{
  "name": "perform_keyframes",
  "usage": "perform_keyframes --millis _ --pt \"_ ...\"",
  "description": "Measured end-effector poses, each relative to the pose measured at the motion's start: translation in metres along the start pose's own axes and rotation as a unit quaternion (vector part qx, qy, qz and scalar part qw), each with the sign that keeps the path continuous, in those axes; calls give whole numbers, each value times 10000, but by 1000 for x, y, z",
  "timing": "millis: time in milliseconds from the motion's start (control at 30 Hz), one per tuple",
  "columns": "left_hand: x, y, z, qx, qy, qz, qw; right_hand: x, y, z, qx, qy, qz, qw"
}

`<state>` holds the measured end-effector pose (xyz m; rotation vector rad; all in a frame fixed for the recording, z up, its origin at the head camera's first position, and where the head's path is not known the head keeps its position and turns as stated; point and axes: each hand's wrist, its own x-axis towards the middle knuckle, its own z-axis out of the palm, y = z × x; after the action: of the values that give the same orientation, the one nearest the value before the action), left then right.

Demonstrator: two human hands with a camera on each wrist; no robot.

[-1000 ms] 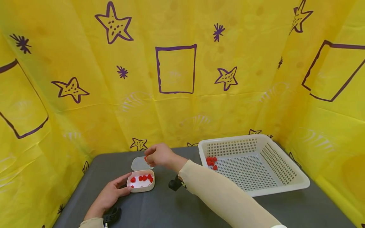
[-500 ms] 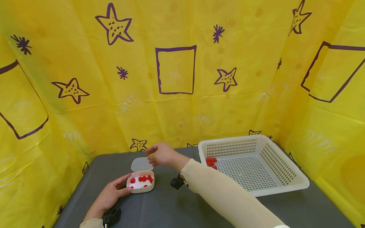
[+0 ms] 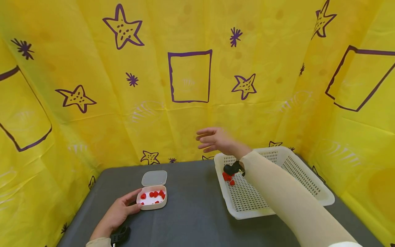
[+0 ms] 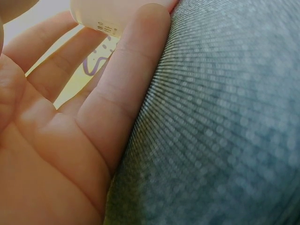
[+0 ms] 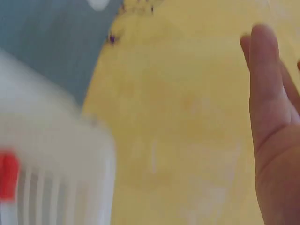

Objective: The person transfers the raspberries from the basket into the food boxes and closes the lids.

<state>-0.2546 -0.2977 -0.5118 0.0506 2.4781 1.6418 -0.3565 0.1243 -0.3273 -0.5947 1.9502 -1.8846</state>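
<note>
At the left of the table, in the head view, my left hand (image 3: 121,208) holds the left end of a small white lunch box (image 3: 154,207), thumb at the front corner and fingers behind. Several red raspberries (image 3: 155,194) lie spread in it. The left wrist view shows the thumb and fingers against the box's wall (image 4: 96,16). My right hand (image 3: 217,140) is raised near the back left corner of a white plastic basket (image 3: 243,216), fingers spread and holding nothing. More raspberries (image 3: 227,177) lie at the basket's left side, partly covered by the wrist camera.
A translucent lid (image 3: 154,178) lies flat just behind the box. Grey cloth covers the table (image 3: 191,199), with bare cloth between box and basket. A yellow patterned curtain (image 3: 185,130) encloses the back and sides.
My right hand let a raspberry go into the lunch box, then moved right and up from over the lid toward the basket. The left hand stays at the box.
</note>
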Motion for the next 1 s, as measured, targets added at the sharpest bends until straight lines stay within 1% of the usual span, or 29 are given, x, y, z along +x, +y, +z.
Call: perform_keyframes --millis 67,167,267,367,500,700,767,867,1000 --pt "-1 -1 0 19 0 -29 10000 -12 4 -23 -74 19 76 9999" --pt "-2 -2 -1 38 9 -96 9999 -30 17 -51 -388 93 355 9986" --pt "-2 -3 -2 109 -13 -109 9999 -46 38 -71 -782 160 707 9943" --pt "-1 -4 -2 141 3 -128 9998 -58 61 -85 -1161 198 1063 9873" --pt "0 -4 -1 115 26 -141 9998 -66 86 -92 -1588 150 1461 9763" --pt "1 -4 -1 144 36 -108 9998 -66 113 -96 -2071 95 1718 9631" --pt "1 -3 -1 157 38 -113 9998 -66 118 -95 -2244 86 1784 9580" --pt "1 -3 -1 163 57 -147 9997 -67 121 -93 -2399 85 1828 9534" --pt "1 -2 -1 131 17 -120 9998 -66 123 -91 -2530 150 1833 9498"
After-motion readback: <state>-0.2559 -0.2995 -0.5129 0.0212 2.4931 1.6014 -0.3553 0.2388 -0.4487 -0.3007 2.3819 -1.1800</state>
